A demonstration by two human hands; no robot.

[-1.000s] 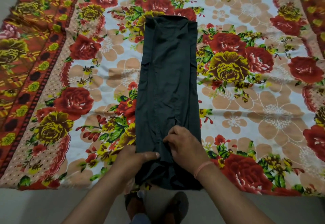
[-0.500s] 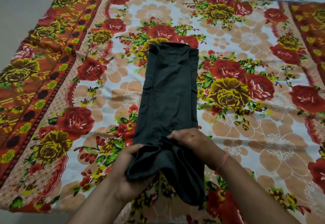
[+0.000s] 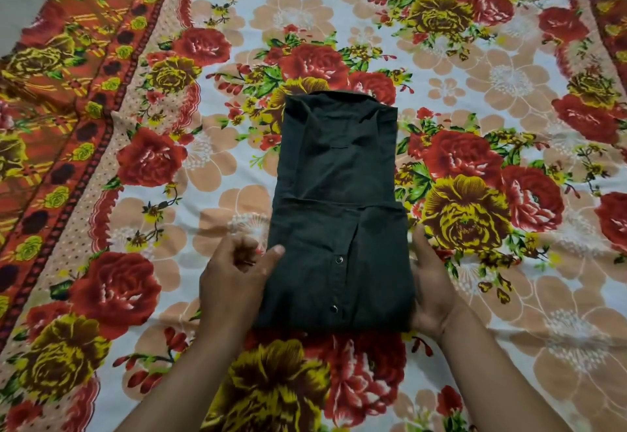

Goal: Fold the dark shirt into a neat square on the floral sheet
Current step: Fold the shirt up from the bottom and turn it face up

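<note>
The floral sheet (image 3: 509, 68) lies spread flat beneath both hands and extends well beyond them on every side. The dark shirt (image 3: 336, 214) lies on it between the hands, as a narrow strip with its near end turned up over the body. The doubled near section carries two snap buttons (image 3: 338, 259) on top; a single-layer section with the collar end projects away from the hands.

Judged progress: side folds and the first lengthwise fold are complete. One further fold over the far section, plus squaring of the edges, appears to remain.

Left hand (image 3: 234, 279): fingers curled, thumb pressed on the near left edge of the folded section, apparently pinching it. Right hand (image 3: 432, 291): open, palm flat against the right edge, not gripping.
</note>
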